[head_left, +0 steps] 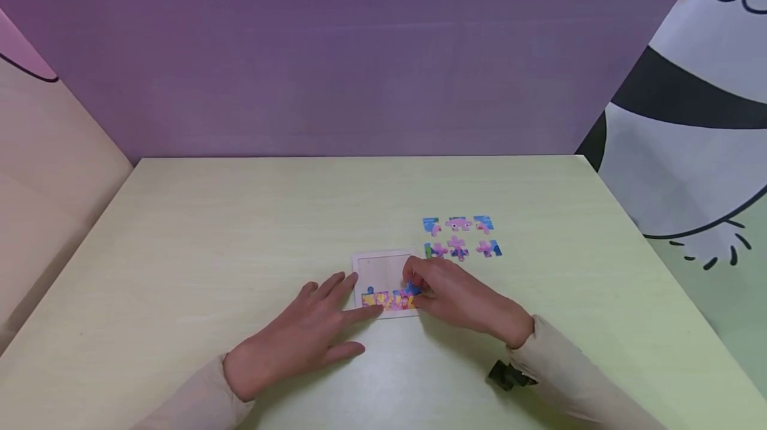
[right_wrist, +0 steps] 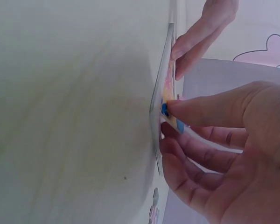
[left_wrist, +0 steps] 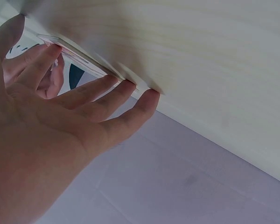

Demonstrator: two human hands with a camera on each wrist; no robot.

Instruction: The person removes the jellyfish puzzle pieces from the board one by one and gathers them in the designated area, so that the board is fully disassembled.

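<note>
A small white puzzle frame (head_left: 383, 262) lies on the table, with joined colourful puzzle pieces (head_left: 383, 299) along its near side. My right hand (head_left: 458, 293) pinches a puzzle piece (right_wrist: 178, 125) between thumb and fingers at the frame's right near corner. In the right wrist view that piece looks tilted against the frame. My left hand (head_left: 305, 327) is spread at the frame's left side, fingers mostly straight. Its index fingertip touches the near row, and other fingertips rest by the left edge. The right fingers hide part of the frame's right side.
Beyond the frame, to the right, several loose pink and blue puzzle pieces (head_left: 458, 223) lie in two rows. The pale table (head_left: 240, 217) meets a purple panel (head_left: 359, 57) at its far edge. A black device (head_left: 509, 375) sits at the right wrist.
</note>
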